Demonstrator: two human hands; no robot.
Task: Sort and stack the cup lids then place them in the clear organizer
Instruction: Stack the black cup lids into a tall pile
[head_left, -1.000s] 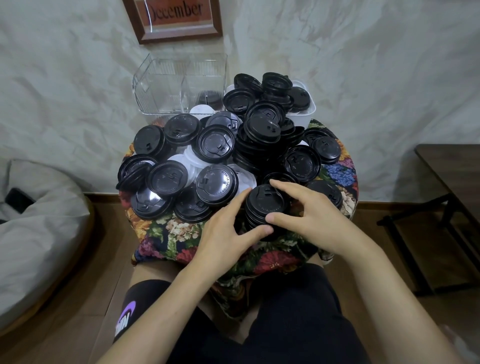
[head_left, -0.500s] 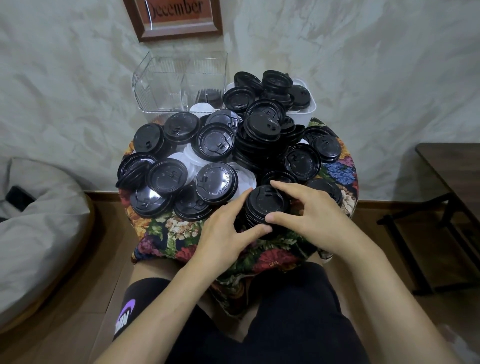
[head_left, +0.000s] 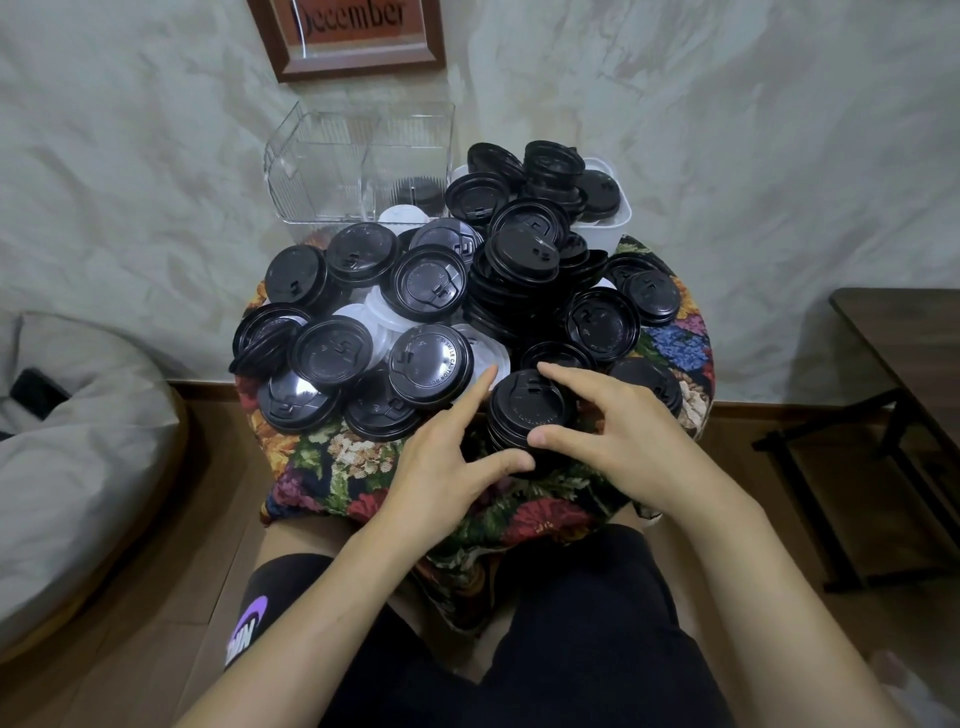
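Note:
A short stack of black cup lids (head_left: 530, 410) stands at the near edge of the small round table (head_left: 332, 462). My right hand (head_left: 623, 447) grips it, index finger over the far rim and thumb on the near side. My left hand (head_left: 441, 467) brackets its left side, thumb against the base and index finger stretched along the far-left edge. Loose black lids (head_left: 431, 364) and a few white lids (head_left: 374, 317) cover the rest of the table. The clear organizer (head_left: 358, 156) stands at the back left, with a few dark lids (head_left: 415, 189) in its right compartment.
A white bin (head_left: 618, 223) heaped with black lids sits at the back right beside the organizer. A grey beanbag (head_left: 78, 441) lies on the floor to the left, and a dark wooden side table (head_left: 909, 338) stands at the right. My knees are under the table's near edge.
Both hands stay around the stack. My left index finger has straightened and my right fingers have shifted slightly on the top lid.

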